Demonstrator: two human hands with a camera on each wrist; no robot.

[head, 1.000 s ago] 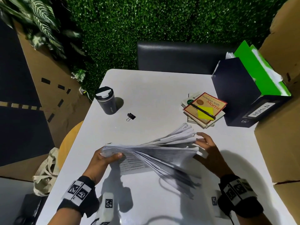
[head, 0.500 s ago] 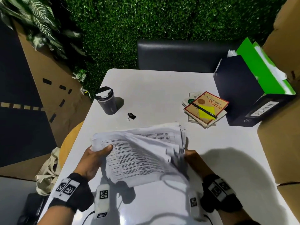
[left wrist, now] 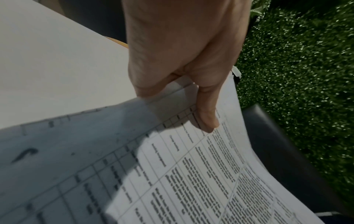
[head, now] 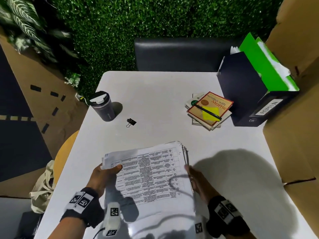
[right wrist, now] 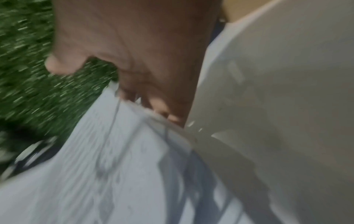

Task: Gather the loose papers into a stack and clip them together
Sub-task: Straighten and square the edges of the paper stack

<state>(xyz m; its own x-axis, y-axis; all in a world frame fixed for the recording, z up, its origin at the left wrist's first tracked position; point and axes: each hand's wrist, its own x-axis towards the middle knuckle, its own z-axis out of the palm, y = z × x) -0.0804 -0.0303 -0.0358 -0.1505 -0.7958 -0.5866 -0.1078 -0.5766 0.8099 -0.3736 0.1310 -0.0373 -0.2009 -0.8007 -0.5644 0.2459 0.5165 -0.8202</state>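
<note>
A stack of printed papers [head: 151, 173] with a table on the top sheet is held above the near part of the white table [head: 155, 94]. My left hand [head: 105, 175] grips its left edge, thumb on top, as the left wrist view shows on the papers [left wrist: 191, 174] under my left hand [left wrist: 182, 60]. My right hand [head: 196, 180] holds the right edge, fingers curled under the sheets; the blurred right wrist view shows the papers [right wrist: 114, 166] and my right hand [right wrist: 134, 53]. A small black binder clip [head: 131, 122] lies on the table beyond the stack.
A dark travel mug [head: 102, 106] stands at the left edge. Books with a pen and yellow note [head: 209, 109] lie at the right, beside a dark file box [head: 245, 90] holding green folders. Cardboard [head: 293, 118] borders the right side; a dark chair [head: 181, 54] stands behind.
The fanned, sagging sheets have been turned face up and drawn together into a flatter stack. Both hands moved closer to me, each keeping its edge.
</note>
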